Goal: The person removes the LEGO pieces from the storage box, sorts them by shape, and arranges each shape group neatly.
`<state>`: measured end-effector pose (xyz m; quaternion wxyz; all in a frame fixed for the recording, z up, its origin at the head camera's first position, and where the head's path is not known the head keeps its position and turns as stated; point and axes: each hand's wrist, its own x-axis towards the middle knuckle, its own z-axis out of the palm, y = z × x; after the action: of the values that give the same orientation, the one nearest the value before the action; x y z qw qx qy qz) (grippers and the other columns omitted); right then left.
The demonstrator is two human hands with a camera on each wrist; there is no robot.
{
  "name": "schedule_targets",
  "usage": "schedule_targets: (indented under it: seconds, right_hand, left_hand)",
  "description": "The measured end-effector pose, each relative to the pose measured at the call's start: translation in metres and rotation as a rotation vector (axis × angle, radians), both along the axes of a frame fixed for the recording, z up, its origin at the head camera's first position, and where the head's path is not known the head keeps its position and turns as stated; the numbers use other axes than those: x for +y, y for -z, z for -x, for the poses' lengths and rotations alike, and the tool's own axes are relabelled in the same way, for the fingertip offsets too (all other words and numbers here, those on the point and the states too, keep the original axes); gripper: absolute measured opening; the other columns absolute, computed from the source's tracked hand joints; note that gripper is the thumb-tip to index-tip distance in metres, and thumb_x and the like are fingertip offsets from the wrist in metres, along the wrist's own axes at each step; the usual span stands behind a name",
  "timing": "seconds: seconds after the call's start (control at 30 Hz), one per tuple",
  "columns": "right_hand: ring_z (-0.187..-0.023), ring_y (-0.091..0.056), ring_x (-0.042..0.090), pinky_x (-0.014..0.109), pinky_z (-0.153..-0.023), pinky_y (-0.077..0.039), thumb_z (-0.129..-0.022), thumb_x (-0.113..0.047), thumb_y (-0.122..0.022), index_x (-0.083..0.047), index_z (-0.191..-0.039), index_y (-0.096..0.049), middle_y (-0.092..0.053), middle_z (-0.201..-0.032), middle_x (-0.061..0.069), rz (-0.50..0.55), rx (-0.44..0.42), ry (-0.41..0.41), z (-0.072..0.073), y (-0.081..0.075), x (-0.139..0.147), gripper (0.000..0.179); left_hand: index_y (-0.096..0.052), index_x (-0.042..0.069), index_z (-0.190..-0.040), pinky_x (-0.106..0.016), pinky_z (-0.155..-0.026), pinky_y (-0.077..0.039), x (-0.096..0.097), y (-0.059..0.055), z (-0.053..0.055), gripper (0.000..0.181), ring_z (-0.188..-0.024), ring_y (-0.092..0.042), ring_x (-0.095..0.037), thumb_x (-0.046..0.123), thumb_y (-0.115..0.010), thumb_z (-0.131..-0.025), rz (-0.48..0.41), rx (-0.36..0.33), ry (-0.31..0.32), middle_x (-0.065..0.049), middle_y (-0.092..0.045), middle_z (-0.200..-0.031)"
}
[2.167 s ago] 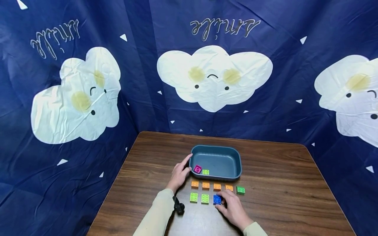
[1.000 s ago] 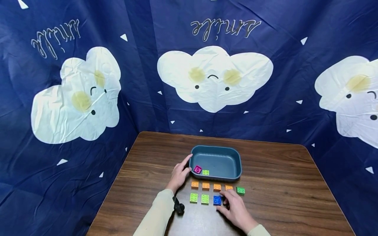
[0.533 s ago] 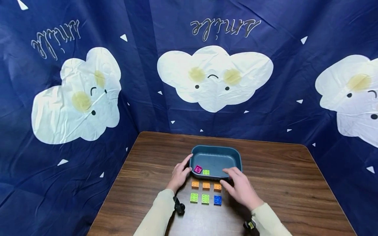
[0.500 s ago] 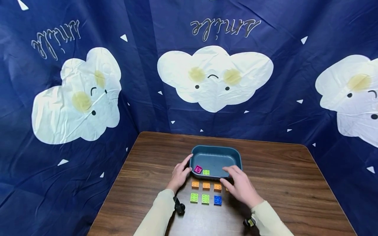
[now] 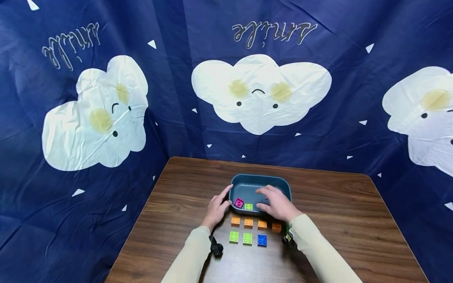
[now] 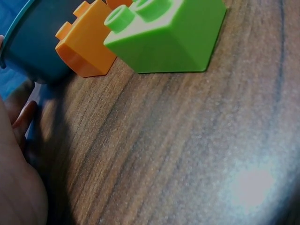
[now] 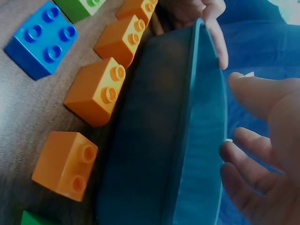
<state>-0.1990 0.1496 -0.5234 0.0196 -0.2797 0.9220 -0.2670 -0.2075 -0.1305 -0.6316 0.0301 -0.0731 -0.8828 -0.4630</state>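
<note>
A dark teal tray (image 5: 260, 177) holds a magenta brick (image 5: 239, 203) and a light green brick (image 5: 249, 206) in its near left corner. My left hand (image 5: 215, 208) rests against the tray's left side, index finger stretched to the rim and thumb lower down. Over the tray's right half hovers my right hand (image 5: 277, 202); in the right wrist view its thumb (image 7: 255, 96) and fingers stand apart with nothing visible between them. In front of the tray lies a row of orange bricks (image 5: 248, 223). Nearer are two light green bricks (image 5: 234, 236) and a blue brick (image 5: 262, 240).
A green brick (image 7: 35, 219) shows only a corner in the right wrist view, at the right end of the orange row; my right wrist mostly covers it from above. The wooden table (image 5: 336, 204) backs onto a navy cloth (image 5: 170, 98) with cloud faces.
My right hand has left the blue brick, lifted away, and moved forward and then left over the tray. The bricks and my left hand stay in place. The head view has shifted slightly.
</note>
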Motion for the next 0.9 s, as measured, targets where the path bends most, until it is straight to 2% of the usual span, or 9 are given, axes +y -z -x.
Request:
schedule_targets:
  seconds: [0.13, 0.23, 0.43, 0.53, 0.67, 0.9]
  right_hand:
    - [-0.101, -0.071, 0.033, 0.049, -0.089, -0.057, -0.096, -0.019, -0.077, -0.008, -0.135, -0.067, -0.067, -0.128, 0.013, -0.022, -0.041, -0.070, 0.013, 0.003, -0.006, 0.042]
    - [-0.108, -0.070, 0.036, 0.052, -0.093, -0.056, -0.096, -0.016, -0.077, -0.005, -0.135, -0.067, -0.067, -0.130, 0.015, -0.046, -0.081, -0.113, 0.021, 0.004, -0.012, 0.042]
    - [-0.120, -0.066, 0.034, 0.053, -0.099, -0.054, -0.095, -0.014, -0.077, -0.004, -0.134, -0.069, -0.071, -0.129, 0.013, -0.093, -0.171, -0.183, 0.036, 0.009, -0.024, 0.041]
    - [-0.115, -0.069, 0.033, 0.052, -0.097, -0.055, -0.094, -0.009, -0.077, -0.003, -0.131, -0.071, -0.073, -0.127, 0.013, -0.085, -0.206, -0.221, 0.040, 0.012, -0.029, 0.037]
    - [-0.114, -0.070, 0.031, 0.049, -0.098, -0.055, -0.092, -0.002, -0.076, -0.005, -0.127, -0.075, -0.075, -0.126, 0.009, -0.107, -0.210, -0.276, 0.044, 0.016, -0.033, 0.035]
    - [-0.127, -0.065, 0.030, 0.049, -0.107, -0.050, -0.094, 0.004, -0.070, -0.011, -0.129, -0.076, -0.074, -0.130, 0.006, -0.195, -0.304, -0.313, 0.048, 0.015, -0.039, 0.039]
  left_hand:
    - [-0.046, 0.047, -0.157, -0.065, -0.103, -0.041, 0.000, -0.002, -0.001, 0.066, -0.128, -0.056, -0.034, 0.027, -0.059, -0.095, 0.005, 0.009, 0.000, 0.003, -0.059, -0.152]
    - [-0.047, 0.046, -0.157, -0.065, -0.102, -0.042, 0.000, -0.002, -0.001, 0.066, -0.127, -0.056, -0.035, 0.027, -0.059, -0.094, 0.001, 0.024, -0.001, 0.002, -0.059, -0.152]
    - [-0.046, 0.046, -0.157, -0.064, -0.099, -0.043, 0.000, 0.003, 0.000, 0.067, -0.123, -0.057, -0.033, 0.026, -0.059, -0.095, 0.012, 0.034, -0.006, -0.001, -0.061, -0.151]
    - [-0.046, 0.047, -0.157, -0.064, -0.099, -0.043, 0.000, 0.003, -0.001, 0.067, -0.124, -0.057, -0.033, 0.026, -0.059, -0.094, 0.008, 0.024, -0.003, 0.000, -0.060, -0.151]
    - [-0.046, 0.046, -0.157, -0.063, -0.099, -0.043, -0.001, 0.001, 0.000, 0.067, -0.124, -0.057, -0.033, 0.027, -0.059, -0.095, 0.011, 0.018, 0.004, 0.000, -0.060, -0.152]
    - [-0.046, 0.048, -0.157, -0.063, -0.102, -0.042, -0.001, -0.001, -0.001, 0.066, -0.126, -0.057, -0.032, 0.028, -0.059, -0.095, 0.013, 0.002, -0.007, 0.003, -0.059, -0.152]
